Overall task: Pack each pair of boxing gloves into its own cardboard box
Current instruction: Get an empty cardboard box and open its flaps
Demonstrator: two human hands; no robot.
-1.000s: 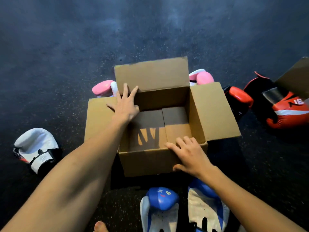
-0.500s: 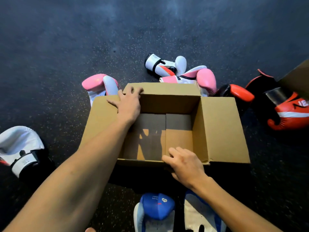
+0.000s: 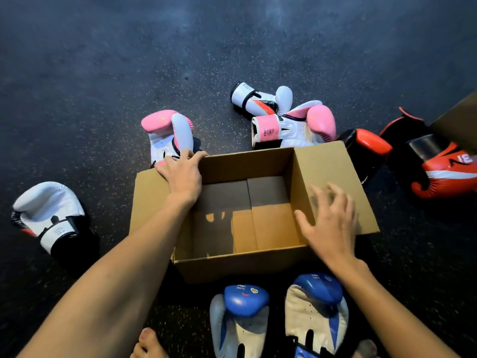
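Head view of a dark speckled floor (image 3: 103, 73) with an open cardboard box (image 3: 245, 267) at centre, taken here as the landmark. The box stands upright, its side flaps folded outward, and its bottom is bare: no glove lies inside. A second cardboard box (image 3: 459, 120) shows only as a corner well to the right of the landmark, and its contents cannot be seen. Eight gloves lie on the floor around the landmark box. The red gloves (image 3: 449, 174) lie to its right, one just beside the right flap and one nearer the second cardboard box. The blue gloves (image 3: 242, 321) lie side by side just before its near wall. One pink glove (image 3: 167, 135) stands at its far left corner, and the other pink glove (image 3: 296, 125) lies just beyond its far wall. One white glove (image 3: 49, 215) lies apart to its left, and the other white glove (image 3: 258, 98) lies farther beyond the far wall. The left hand (image 3: 183, 174) rests with fingers extended on the far left corner of the rim, grasping nothing; whether its fingertips touch the pink glove cannot be told. The right hand (image 3: 333, 223), blurred, is spread and released over the right flap; contact cannot be told. A bare foot (image 3: 147, 342) shows before the near wall. Judged from this layout, the task stands at its beginning: one box is opened, nothing is visibly packed, and four pairs remain, two of them still to be brought together.
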